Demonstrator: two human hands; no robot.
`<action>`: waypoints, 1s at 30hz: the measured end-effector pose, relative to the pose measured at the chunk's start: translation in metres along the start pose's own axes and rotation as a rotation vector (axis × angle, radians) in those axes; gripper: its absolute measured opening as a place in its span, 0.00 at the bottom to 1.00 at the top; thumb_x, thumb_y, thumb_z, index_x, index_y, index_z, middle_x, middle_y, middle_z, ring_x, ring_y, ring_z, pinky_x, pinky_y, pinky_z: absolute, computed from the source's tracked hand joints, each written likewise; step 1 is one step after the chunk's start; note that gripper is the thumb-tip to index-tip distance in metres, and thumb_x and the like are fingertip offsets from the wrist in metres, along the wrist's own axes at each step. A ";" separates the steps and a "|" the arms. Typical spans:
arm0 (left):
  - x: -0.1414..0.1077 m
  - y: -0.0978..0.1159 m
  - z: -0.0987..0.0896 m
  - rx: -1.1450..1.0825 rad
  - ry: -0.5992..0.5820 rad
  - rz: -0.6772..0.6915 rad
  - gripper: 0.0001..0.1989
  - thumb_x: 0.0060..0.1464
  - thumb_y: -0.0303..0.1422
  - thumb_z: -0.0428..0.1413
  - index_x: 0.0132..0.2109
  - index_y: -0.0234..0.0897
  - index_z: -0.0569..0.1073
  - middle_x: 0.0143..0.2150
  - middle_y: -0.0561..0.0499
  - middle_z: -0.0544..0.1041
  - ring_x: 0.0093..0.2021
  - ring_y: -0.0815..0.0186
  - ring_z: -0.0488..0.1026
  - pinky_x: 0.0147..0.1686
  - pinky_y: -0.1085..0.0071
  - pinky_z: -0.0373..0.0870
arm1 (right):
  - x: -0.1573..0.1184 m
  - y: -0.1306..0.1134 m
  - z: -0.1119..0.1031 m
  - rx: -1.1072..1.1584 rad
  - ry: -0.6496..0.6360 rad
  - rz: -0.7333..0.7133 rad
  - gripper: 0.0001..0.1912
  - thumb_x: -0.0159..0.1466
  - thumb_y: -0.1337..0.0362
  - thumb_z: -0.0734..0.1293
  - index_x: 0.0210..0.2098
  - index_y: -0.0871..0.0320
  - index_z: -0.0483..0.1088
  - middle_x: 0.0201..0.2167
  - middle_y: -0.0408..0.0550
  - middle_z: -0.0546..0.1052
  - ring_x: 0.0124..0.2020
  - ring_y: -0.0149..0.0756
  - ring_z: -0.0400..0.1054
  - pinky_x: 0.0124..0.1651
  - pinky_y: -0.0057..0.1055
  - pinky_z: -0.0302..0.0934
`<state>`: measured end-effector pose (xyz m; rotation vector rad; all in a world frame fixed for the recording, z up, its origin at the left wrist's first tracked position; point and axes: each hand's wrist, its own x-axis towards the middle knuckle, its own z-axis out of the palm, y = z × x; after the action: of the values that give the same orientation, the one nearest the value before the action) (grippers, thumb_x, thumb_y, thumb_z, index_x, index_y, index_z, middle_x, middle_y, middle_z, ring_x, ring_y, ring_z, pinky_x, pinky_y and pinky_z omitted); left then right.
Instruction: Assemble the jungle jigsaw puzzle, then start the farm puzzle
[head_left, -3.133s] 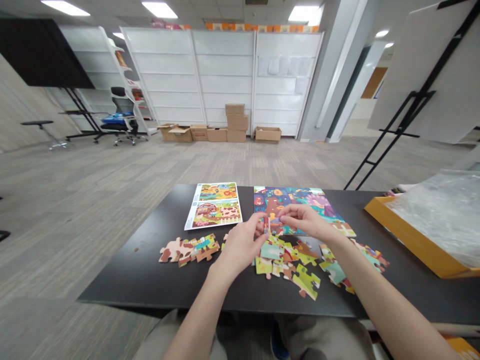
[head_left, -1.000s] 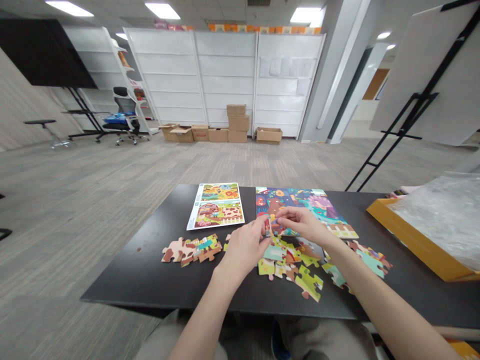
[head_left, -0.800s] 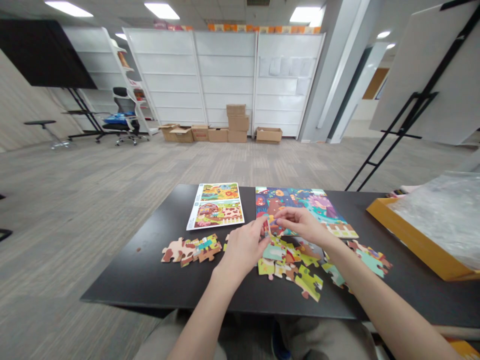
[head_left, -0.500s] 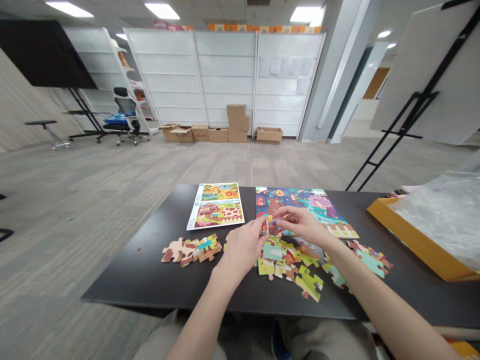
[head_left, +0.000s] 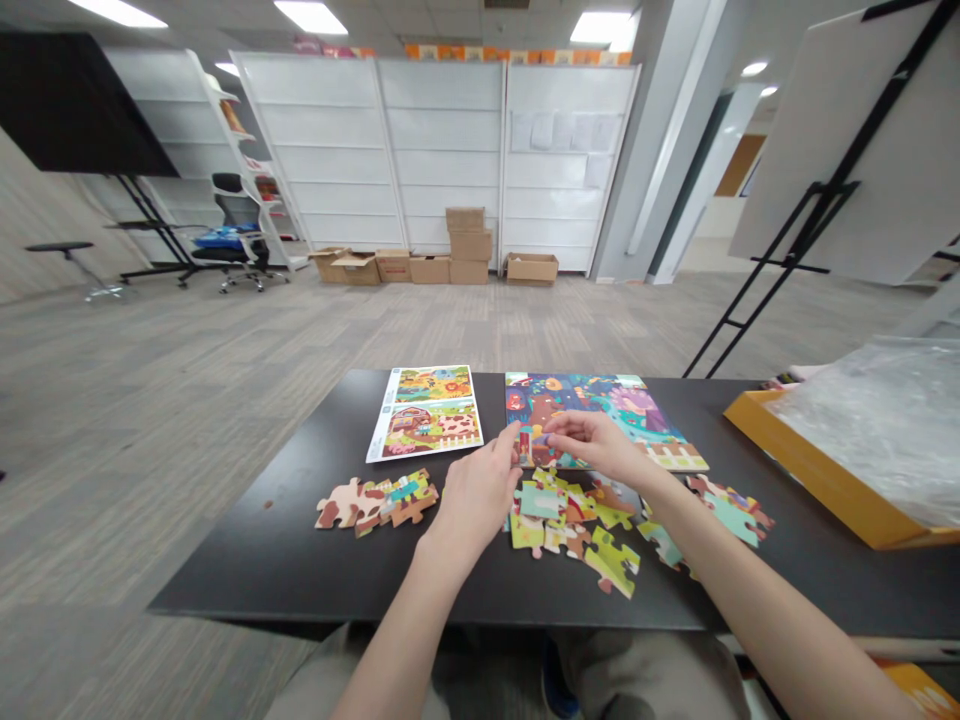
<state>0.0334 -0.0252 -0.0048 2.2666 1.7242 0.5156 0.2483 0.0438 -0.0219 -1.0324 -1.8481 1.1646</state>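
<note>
Two left-hand fingers (head_left: 511,452) pinch an upright jigsaw piece (head_left: 525,449), long axis vertical, right-hand fingers (head_left: 561,430) curled just beside.

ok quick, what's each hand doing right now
left hand: closed, holding a puzzle piece
right hand: curled beside it, can't tell if it's holding anything

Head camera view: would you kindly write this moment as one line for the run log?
left hand: holds puzzle piece | right hand: beside it | nearby: assembled puzzle, loose pieces
</note>
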 end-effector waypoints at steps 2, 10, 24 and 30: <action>0.000 -0.002 0.001 0.043 -0.014 -0.032 0.29 0.63 0.30 0.54 0.69 0.43 0.57 0.51 0.48 0.81 0.49 0.60 0.79 0.43 0.69 0.71 | 0.002 0.002 -0.002 -0.004 0.039 0.005 0.16 0.60 0.50 0.72 0.38 0.57 0.75 0.35 0.48 0.82 0.35 0.38 0.78 0.41 0.35 0.72; -0.001 -0.002 -0.001 0.192 -0.105 -0.058 0.11 0.64 0.29 0.53 0.52 0.40 0.73 0.49 0.46 0.80 0.49 0.56 0.78 0.44 0.65 0.73 | 0.013 0.023 -0.029 -0.067 0.354 -0.011 0.18 0.57 0.48 0.73 0.36 0.56 0.74 0.31 0.49 0.81 0.34 0.41 0.78 0.39 0.37 0.72; -0.006 -0.002 -0.005 0.250 -0.137 0.073 0.12 0.63 0.26 0.50 0.49 0.36 0.76 0.47 0.42 0.78 0.49 0.54 0.77 0.45 0.61 0.75 | 0.075 0.025 -0.013 -0.240 0.234 0.052 0.10 0.59 0.57 0.73 0.34 0.56 0.74 0.30 0.50 0.83 0.29 0.39 0.78 0.32 0.32 0.71; -0.008 -0.003 -0.009 0.228 -0.149 0.106 0.13 0.62 0.28 0.51 0.50 0.35 0.76 0.48 0.41 0.78 0.50 0.51 0.76 0.47 0.57 0.75 | 0.100 0.035 -0.001 -0.374 0.160 0.116 0.05 0.59 0.63 0.73 0.31 0.58 0.75 0.24 0.46 0.81 0.23 0.35 0.75 0.27 0.28 0.67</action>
<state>0.0253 -0.0328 0.0009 2.4916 1.6706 0.1705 0.2148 0.1432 -0.0395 -1.4134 -1.9390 0.7854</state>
